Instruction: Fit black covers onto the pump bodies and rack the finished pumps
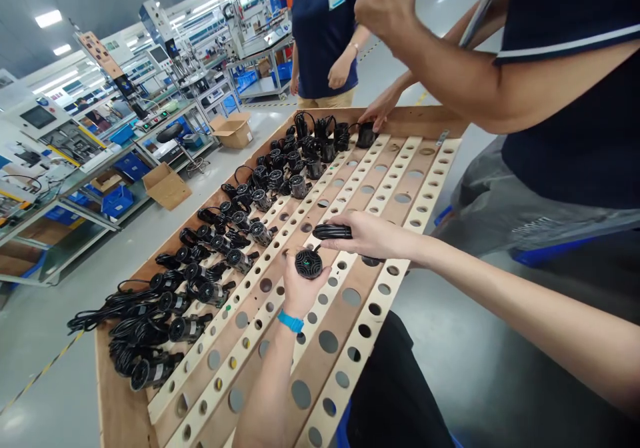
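My left hand [301, 295], with a blue band at the wrist, is wrapped round a black pump-like device [309, 264], its round slotted end facing up. Closed on a bundled black cable [333, 232], my right hand [367, 233] is just to the right of and beyond the device. The cable appears to run to the device. Both hands are above a wooden rack [329, 341] with rows of round holes. Several similar black devices [210, 293] with coiled cables lie in rows along the rack's left side.
A co-worker's hand [383, 109] touches a black device [367, 135] at the rack's far end. Another person [325, 41] stands beyond. Cardboard boxes [167, 186] are on the floor at left, near workbenches [75, 188] with machines. A raised wooden edge [415, 121] borders the rack.
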The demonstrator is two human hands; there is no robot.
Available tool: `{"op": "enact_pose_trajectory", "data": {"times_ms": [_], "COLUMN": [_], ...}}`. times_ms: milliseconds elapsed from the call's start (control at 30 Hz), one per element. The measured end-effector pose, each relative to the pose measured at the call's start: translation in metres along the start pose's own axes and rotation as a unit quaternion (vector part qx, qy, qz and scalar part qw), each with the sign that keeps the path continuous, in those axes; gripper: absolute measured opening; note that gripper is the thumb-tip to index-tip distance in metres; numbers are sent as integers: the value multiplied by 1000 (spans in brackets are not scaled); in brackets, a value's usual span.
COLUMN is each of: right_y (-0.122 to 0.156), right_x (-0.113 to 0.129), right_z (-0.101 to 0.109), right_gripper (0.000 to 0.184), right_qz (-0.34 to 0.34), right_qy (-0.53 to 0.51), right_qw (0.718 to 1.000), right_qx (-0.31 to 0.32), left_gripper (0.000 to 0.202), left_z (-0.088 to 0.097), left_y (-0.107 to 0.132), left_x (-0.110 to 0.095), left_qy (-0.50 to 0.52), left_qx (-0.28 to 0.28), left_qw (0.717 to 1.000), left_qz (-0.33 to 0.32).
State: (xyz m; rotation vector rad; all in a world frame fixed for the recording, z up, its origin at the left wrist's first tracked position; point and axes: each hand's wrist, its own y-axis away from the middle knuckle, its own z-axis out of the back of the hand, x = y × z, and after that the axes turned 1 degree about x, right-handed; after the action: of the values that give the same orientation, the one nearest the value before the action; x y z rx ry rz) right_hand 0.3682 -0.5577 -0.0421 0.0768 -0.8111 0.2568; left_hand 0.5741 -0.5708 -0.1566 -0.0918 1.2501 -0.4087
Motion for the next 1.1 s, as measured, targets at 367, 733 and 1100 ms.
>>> {"op": "enact_pose_trajectory", "data": {"times_ms": [367, 733, 1100], "right_y": [-9, -24, -44], "right_x": [0, -6, -13], "right_z": [-4, -8, 9], "right_gripper": [40, 25, 19], "right_qz": [-28, -72, 48], "right_qy": [-51, 110, 225], "right_qw": [996, 989, 965], "right_qx": [62, 64, 130], "left_gripper": [52, 55, 66], "left_z": [3, -8, 8], "left_y": [4, 8, 15], "left_x": [-2, 2, -1], "left_qy": [-2, 119, 159], "left_qx": [14, 89, 226], "left_qw": [999, 982, 950], "left_qz": [-30, 114, 146]}}
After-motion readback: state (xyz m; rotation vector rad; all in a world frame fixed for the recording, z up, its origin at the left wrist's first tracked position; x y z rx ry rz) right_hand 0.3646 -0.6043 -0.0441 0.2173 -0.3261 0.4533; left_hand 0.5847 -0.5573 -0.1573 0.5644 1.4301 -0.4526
